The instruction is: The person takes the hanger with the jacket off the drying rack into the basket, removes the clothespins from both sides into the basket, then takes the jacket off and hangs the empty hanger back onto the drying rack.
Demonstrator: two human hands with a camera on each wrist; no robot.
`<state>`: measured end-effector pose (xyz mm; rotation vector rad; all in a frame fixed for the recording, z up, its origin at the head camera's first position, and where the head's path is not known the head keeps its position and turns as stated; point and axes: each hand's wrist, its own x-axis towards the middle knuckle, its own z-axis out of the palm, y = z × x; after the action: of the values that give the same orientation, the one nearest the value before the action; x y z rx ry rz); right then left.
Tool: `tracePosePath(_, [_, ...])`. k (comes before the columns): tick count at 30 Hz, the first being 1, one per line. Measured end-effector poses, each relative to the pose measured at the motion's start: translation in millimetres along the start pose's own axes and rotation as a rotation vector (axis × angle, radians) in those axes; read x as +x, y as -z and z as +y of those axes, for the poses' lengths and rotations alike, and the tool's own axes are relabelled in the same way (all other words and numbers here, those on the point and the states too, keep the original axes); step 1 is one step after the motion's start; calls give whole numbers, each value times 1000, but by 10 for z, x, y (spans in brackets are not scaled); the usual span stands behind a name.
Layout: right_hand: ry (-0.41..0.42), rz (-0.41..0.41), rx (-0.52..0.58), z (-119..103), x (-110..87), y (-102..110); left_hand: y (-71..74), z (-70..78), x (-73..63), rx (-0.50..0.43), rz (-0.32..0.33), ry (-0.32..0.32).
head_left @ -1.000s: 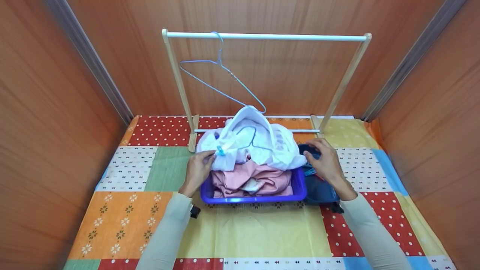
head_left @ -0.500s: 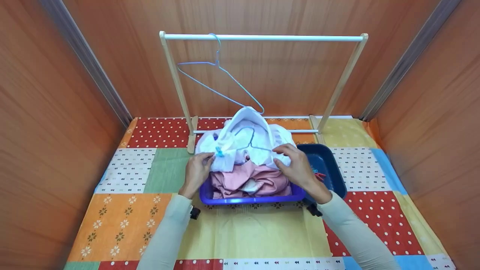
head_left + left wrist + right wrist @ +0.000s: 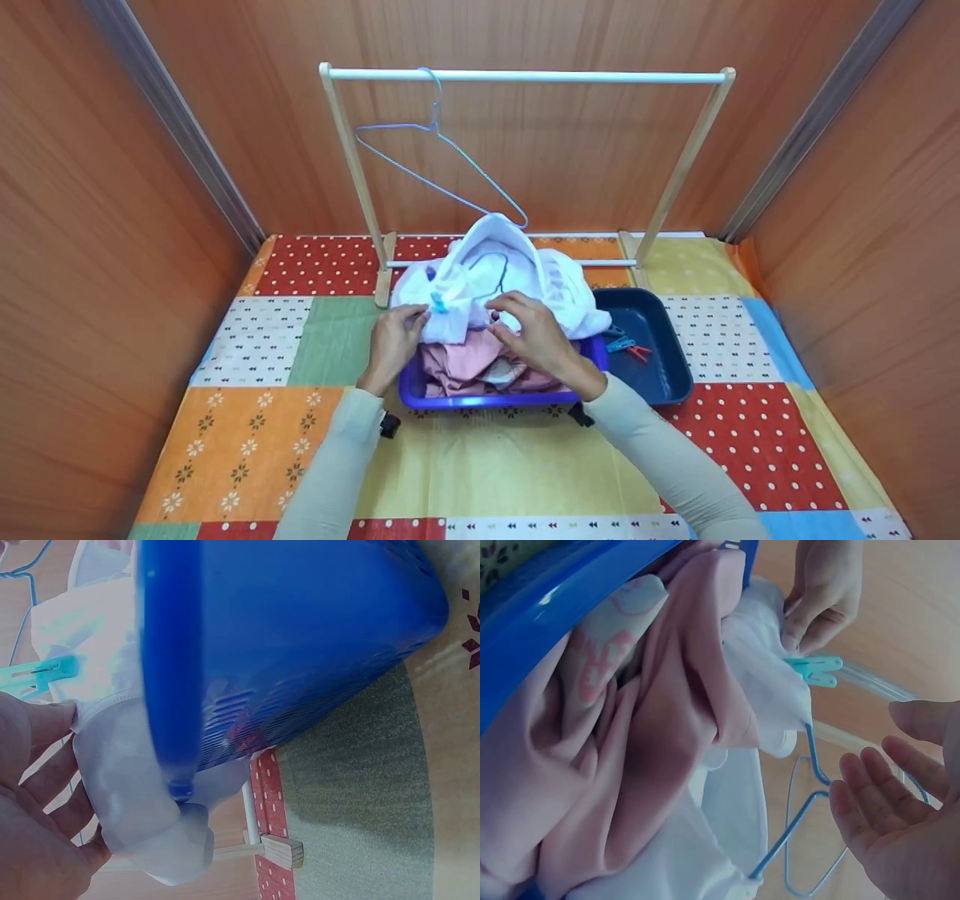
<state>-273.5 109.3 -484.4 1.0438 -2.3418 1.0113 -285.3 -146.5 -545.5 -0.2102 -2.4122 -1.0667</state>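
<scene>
White clothing (image 3: pixel 585 300) with a blue wire hanger (image 3: pixel 784 840) in it lies over a purple-blue basket (image 3: pixel 504 402). A turquoise clothespin (image 3: pixel 439 303) is clipped onto its left side. Right beside that clothespin, my left hand (image 3: pixel 394 341) pinches the white cloth between thumb and fingers, as the right wrist view also shows. My right hand (image 3: pixel 536 336) is above the basket near the hanger's middle, its fingers loosely bent and holding nothing. In the right wrist view its fingertips come close to the hanger; contact cannot be told. Pink cloth (image 3: pixel 461 360) fills the basket's front.
Behind the basket stands a wooden rack with a white rail (image 3: pixel 570 76). A second wire hanger (image 3: pixel 438 94) hangs from it. To the right, a dark tray (image 3: pixel 660 386) holds a blue clothespin (image 3: pixel 621 344) and a red one (image 3: pixel 640 353). Wooden walls enclose the patchwork-covered surface.
My right hand has moved left, from over the dark tray and the clothing's right side to the middle of the hanger. My left hand stays at the clothespin.
</scene>
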Motion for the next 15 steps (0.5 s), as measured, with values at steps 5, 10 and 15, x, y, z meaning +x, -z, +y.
tracePosePath(5, [16,-2,-22,-17,107,-49,-17,-15,-12,-14,-13,-2])
tracePosePath(10, [0,-26,-8,-32,205,-58,-10,-28,2,-7,15,9])
tracePosePath(15, [-24,-46,42,-49,240,-130,-13,-26,15,-9,1,21])
